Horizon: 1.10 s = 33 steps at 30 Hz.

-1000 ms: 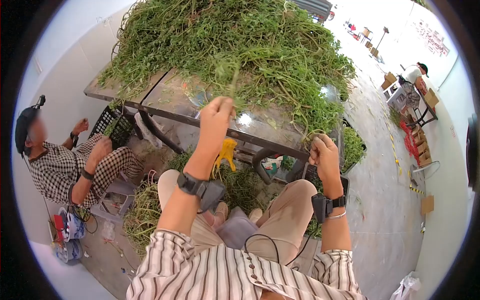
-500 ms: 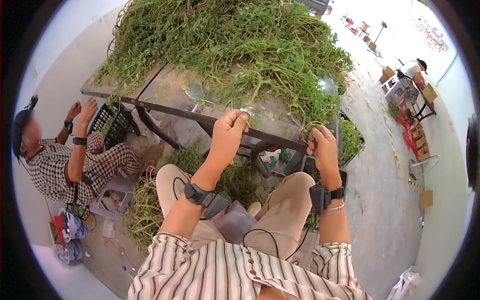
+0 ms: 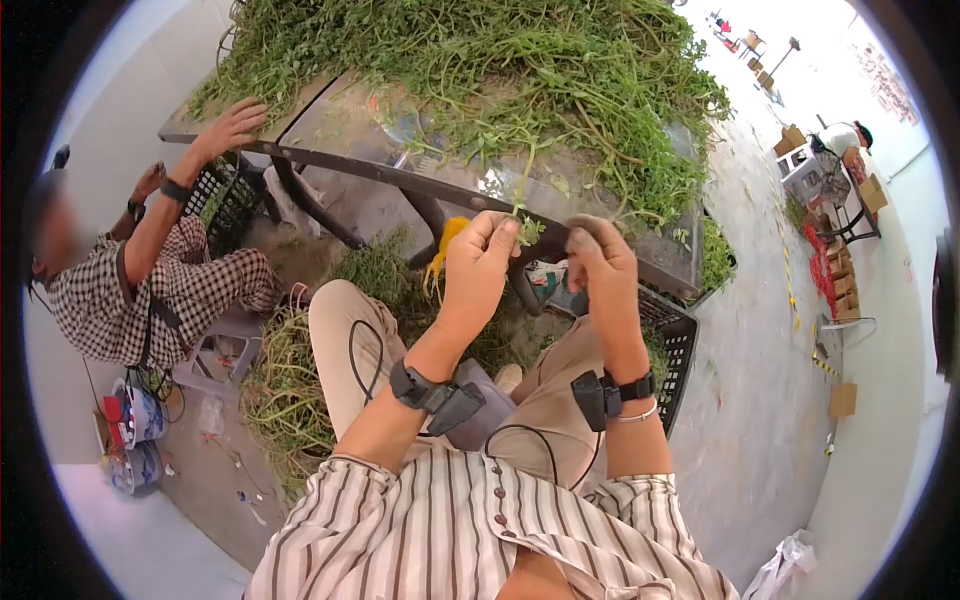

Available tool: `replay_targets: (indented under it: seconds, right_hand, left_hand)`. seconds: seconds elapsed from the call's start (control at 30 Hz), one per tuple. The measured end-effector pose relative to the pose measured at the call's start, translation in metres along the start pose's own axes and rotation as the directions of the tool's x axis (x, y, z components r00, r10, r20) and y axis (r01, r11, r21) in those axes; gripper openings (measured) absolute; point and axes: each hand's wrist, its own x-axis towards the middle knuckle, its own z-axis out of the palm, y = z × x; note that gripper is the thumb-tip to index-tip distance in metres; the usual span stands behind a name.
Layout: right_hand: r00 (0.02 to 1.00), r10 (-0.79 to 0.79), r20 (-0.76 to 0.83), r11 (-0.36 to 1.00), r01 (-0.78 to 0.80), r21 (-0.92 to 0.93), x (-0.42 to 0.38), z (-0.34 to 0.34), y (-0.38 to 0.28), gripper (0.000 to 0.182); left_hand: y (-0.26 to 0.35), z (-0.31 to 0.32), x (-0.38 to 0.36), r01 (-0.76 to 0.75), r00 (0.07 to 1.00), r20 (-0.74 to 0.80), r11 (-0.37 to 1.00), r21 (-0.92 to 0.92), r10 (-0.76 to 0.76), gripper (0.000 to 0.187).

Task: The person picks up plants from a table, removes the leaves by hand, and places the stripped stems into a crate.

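Note:
My left hand (image 3: 478, 265) pinches a green leafy stem (image 3: 524, 180) between thumb and fingers, in front of the table's near edge. The stem sticks up past the fingertips, with small leaves beside them. Just to the right, my right hand (image 3: 606, 268) is closed with its fingers curled inward; whatever is in it, if anything, is hidden. The two hands are apart. Beyond them, a big heap of tangled green plants (image 3: 470, 60) covers much of the dark-edged table (image 3: 350, 115), with loose stems spilling toward me.
At left, a seated co-worker in checked clothes (image 3: 100, 315) has a hand (image 3: 232, 128) over the table's corner. Plants lie on the floor (image 3: 285, 395) by my leg. Black crates (image 3: 676, 345) stand under the table. Another person (image 3: 842, 138) sits far right near cardboard boxes (image 3: 845, 285).
My right hand has moved left, closer to my left hand. A stem now shows upright in my left hand. The co-worker's raised hand has reached over to the table, and the view has shifted.

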Motion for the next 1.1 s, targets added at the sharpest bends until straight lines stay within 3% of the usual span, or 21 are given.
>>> replay_targets:
  seconds: [0.07, 0.13, 0.17, 0.27, 0.4, 0.47, 0.57, 0.67, 0.83, 0.9, 0.93, 1.03, 1.1]
  right_hand:
    - [0.993, 0.095, 0.065, 0.993, -0.099, 0.058, -0.008, 0.020, -0.004, 0.028]
    - [0.989, 0.087, 0.117, 0.992, -0.096, 0.077, -0.012, 0.030, 0.005, 0.033]
    - [0.989, 0.080, 0.126, 0.994, -0.088, 0.061, -0.014, 0.034, 0.006, 0.033]
    - [0.990, 0.055, 0.129, 0.998, -0.058, 0.021, -0.014, 0.036, 0.015, 0.031]
    - [0.990, 0.051, 0.130, 0.988, -0.069, 0.135, -0.020, 0.037, 0.019, 0.025]
    - [0.991, 0.059, 0.119, 0.982, -0.079, 0.174, -0.021, 0.035, 0.022, 0.023]
    - [0.988, 0.118, 0.097, 0.912, -0.147, 0.383, -0.018, 0.022, 0.026, 0.018]
    - [0.986, 0.159, 0.055, 0.828, -0.163, 0.536, -0.019, 0.021, 0.013, 0.018]
    - [0.990, 0.132, 0.047, 0.864, -0.138, 0.484, -0.015, 0.011, 0.001, 0.020]
    - [0.996, 0.048, 0.073, 0.950, -0.068, 0.306, -0.012, 0.005, 0.002, 0.020]
    - [0.996, 0.049, 0.073, 0.949, -0.069, 0.306, -0.011, 0.005, 0.002, 0.020]
    - [0.991, 0.118, 0.062, 0.939, -0.131, 0.318, -0.010, 0.008, 0.002, 0.017]
    - [0.968, 0.233, 0.097, 0.896, -0.252, 0.365, -0.010, 0.009, 0.005, 0.017]
  left_hand:
    - [0.003, 0.003, -0.006, 0.010, 1.000, -0.010, 1.000, -0.004, -0.011, 0.022]
    - [0.011, 0.007, -0.014, 0.041, 0.999, 0.031, 0.999, 0.002, -0.041, 0.020]
    - [0.011, 0.009, -0.017, 0.117, 0.992, 0.075, 0.981, -0.158, -0.106, 0.020]
    - [0.013, 0.005, -0.021, 0.084, 0.995, 0.053, 0.996, -0.030, -0.082, 0.021]
    - [0.012, 0.001, -0.027, 0.105, 0.993, 0.067, 0.988, -0.111, -0.098, 0.022]
    - [0.005, -0.001, -0.029, 0.041, 0.999, -0.014, 0.999, -0.031, -0.042, 0.022]
    - [0.006, -0.008, -0.036, 0.051, 0.998, -0.035, 0.993, 0.106, -0.048, 0.020]
    - [0.007, -0.014, -0.042, 0.055, 0.998, -0.018, 0.993, 0.107, -0.054, 0.019]
    - [0.012, -0.018, -0.051, 0.003, 1.000, -0.019, 0.980, 0.199, 0.001, 0.018]
    - [0.012, -0.020, -0.053, -0.030, 0.999, -0.017, 0.976, 0.217, 0.034, 0.018]
    - [0.012, -0.021, -0.054, -0.034, 0.999, -0.006, 0.971, 0.235, 0.036, 0.017]
    - [0.014, -0.022, -0.058, -0.052, 0.999, 0.021, 0.954, 0.295, 0.048, 0.015]
    - [0.015, -0.024, -0.060, -0.068, 0.998, 0.037, 0.939, 0.337, 0.059, 0.014]
